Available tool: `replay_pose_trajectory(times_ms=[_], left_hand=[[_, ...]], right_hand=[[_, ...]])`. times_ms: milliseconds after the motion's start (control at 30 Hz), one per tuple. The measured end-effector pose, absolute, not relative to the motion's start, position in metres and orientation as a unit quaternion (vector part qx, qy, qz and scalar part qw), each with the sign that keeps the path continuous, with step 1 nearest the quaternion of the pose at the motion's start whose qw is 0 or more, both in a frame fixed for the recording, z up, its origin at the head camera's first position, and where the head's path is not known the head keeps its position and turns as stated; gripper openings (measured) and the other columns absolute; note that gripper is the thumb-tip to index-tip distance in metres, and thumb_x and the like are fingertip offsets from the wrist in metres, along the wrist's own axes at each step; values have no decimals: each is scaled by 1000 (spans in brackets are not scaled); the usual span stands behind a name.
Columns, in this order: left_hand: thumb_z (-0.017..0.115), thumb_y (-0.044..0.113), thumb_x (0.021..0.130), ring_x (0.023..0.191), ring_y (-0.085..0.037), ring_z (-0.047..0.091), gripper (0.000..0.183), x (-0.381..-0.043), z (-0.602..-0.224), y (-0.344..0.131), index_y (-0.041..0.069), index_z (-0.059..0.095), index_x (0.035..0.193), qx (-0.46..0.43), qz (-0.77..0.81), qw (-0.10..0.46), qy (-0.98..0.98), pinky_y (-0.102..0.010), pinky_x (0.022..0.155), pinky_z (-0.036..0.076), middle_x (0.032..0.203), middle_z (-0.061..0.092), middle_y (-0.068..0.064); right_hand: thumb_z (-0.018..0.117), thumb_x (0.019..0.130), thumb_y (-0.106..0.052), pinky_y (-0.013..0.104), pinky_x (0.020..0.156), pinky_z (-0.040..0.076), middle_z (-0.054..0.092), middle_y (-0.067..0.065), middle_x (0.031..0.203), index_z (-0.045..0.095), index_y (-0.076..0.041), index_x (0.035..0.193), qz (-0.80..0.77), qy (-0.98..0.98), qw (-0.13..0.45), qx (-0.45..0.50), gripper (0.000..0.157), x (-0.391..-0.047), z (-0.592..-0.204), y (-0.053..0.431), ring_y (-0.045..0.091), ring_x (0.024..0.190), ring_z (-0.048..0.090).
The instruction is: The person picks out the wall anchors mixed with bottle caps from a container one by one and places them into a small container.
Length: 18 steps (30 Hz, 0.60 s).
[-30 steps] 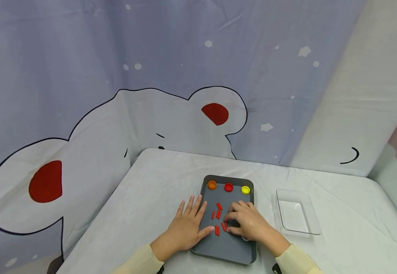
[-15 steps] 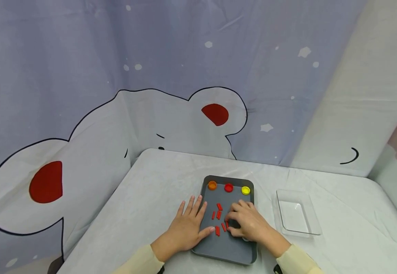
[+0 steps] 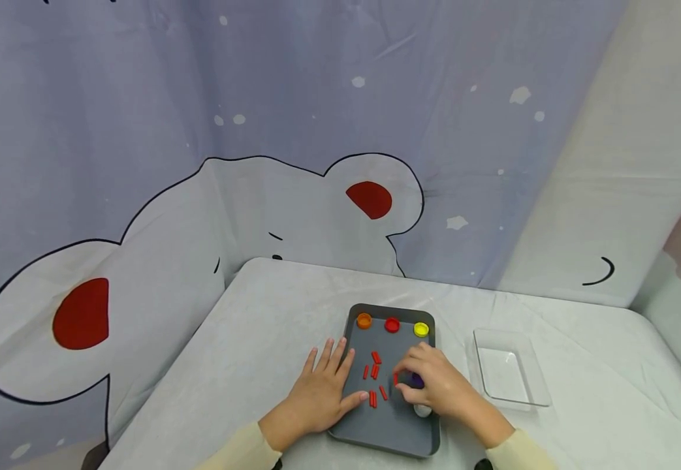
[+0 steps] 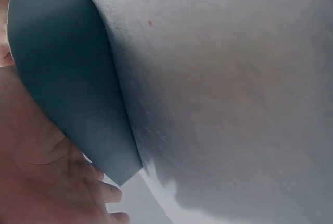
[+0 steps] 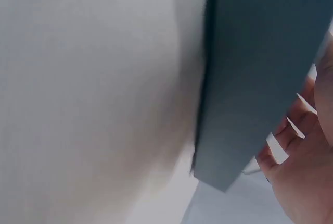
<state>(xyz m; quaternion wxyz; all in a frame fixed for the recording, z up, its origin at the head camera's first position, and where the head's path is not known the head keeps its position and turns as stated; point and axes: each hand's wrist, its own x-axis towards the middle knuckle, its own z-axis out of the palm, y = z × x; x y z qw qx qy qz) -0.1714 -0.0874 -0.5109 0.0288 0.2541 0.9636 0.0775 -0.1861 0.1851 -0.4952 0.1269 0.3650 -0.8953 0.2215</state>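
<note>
In the head view, a dark grey tray (image 3: 384,434) lies on the white-covered table. My left hand (image 3: 319,391) rests over its left rim with fingers spread, the thumb tip beside a pair of red sticks (image 3: 373,399). Between thumb and fingers, my right hand (image 3: 437,382) pinches a short red stick (image 3: 395,378) over the tray's right half. Other red sticks (image 3: 375,371) lie in the middle. A purple thing (image 3: 417,380), partly hidden, shows under the right palm. Below that hand is a whitish round object (image 3: 422,410), also partly covered.
Along the tray's far end sit an orange round cap (image 3: 364,320), a red one (image 3: 392,324) and a yellow one (image 3: 421,329). A clear rectangular container (image 3: 507,369) stands right of the tray. A printed curtain (image 3: 316,98) hangs behind the table.
My right hand has lifted a red stick from beside another and drawn it slightly right. The purple thing has come into view. My left hand stays put.
</note>
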Motion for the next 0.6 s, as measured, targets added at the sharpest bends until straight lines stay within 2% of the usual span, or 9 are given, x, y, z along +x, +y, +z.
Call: replay_pose_trajectory(times_ms=[300,600], left_hand=[[30,71,100,155,-37,13,87,-168,-502,-86,9,28,161,244,80,50,965,-60,121,14,169,14,-14],[30,72,100,155,-39,13,88,-170,-507,-87,8,30,160,253,90,35,963,-62,120,13,169,15,-15]], right_hand=[[84,78,-16,30,73,41,62,-10,86,74,-20,94,259,-882,184,348,20,-182,-480,209,2,85,46],[85,76,-9,27,71,45,57,-18,86,74,-20,96,268,-878,223,328,25,-181,-471,239,7,83,50]])
